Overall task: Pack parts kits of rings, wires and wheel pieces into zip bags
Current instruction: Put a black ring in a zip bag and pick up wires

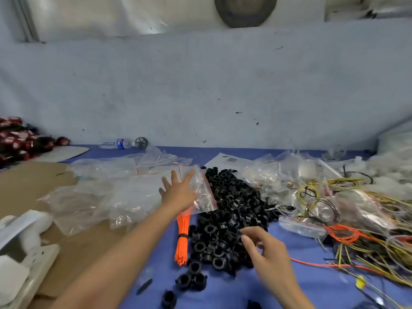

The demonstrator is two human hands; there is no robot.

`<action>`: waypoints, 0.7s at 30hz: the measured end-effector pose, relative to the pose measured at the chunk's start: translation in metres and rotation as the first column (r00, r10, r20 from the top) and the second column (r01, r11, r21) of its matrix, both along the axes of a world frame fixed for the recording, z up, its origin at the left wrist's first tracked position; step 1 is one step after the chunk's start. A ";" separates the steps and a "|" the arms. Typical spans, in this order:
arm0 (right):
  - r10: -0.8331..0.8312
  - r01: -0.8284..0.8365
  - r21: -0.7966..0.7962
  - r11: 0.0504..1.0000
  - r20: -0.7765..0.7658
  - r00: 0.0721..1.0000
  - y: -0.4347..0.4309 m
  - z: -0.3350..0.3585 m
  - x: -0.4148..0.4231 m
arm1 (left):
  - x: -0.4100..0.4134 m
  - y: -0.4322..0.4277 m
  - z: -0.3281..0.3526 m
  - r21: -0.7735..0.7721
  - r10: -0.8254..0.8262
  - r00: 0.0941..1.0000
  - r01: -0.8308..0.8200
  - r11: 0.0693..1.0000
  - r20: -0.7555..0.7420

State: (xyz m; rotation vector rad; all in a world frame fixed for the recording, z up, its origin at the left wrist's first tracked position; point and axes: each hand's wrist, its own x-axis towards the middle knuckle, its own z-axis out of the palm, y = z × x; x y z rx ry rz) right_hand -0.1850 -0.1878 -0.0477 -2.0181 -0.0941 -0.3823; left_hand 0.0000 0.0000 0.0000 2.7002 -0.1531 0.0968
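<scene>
While my left hand [178, 192] reaches forward with its fingers spread flat against an empty zip bag [204, 192], the grip there is apart, pressing the bag and not pinching it. The bag lies tilted over the far edge of the heap of black rings [227, 219] and over the top of an orange bundle of ties [183, 237], on the blue bench [289, 284]. My right hand [265, 253] hovers just above the near side of the rings with its fingers loosely curled; whether it has a ring pinched I cannot tell. More clear bags [107, 197] lie spread to the left, and the yellow wires [367, 248] are tangled well off to the right. As I judge it, the slick film could slide under my open palm, or I may lift two bags stuck together. Pulling the bag may also drag rings off the heap, and a hasty grab at the wires would bring the whole tangle.
</scene>
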 end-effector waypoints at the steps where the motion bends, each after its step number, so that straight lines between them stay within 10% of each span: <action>1: -0.102 0.104 -0.048 0.993 0.061 0.993 0.000 -0.004 0.005 | 0.005 0.001 -0.004 0.055 0.015 0.999 -0.012 0.998 -0.043; 6: -0.177 0.206 -0.146 0.968 0.189 0.966 -0.006 -0.020 0.007 | 0.025 0.012 -0.019 0.104 0.031 0.999 -0.033 0.994 0.024; 13: -0.214 0.225 -0.069 0.972 0.140 0.967 -0.011 -0.029 0.006 | 0.002 0.010 0.007 -0.379 0.172 0.961 -0.080 0.922 0.217; 16: -0.286 0.272 0.104 0.957 0.159 0.945 -0.014 -0.026 0.004 | -0.022 0.005 0.039 -0.509 0.234 0.746 0.160 0.846 0.624; 21: -0.242 0.194 0.586 0.787 0.003 0.970 -0.019 -0.013 0.004 | -0.091 -0.043 0.018 -0.163 -0.132 0.434 0.579 0.799 0.891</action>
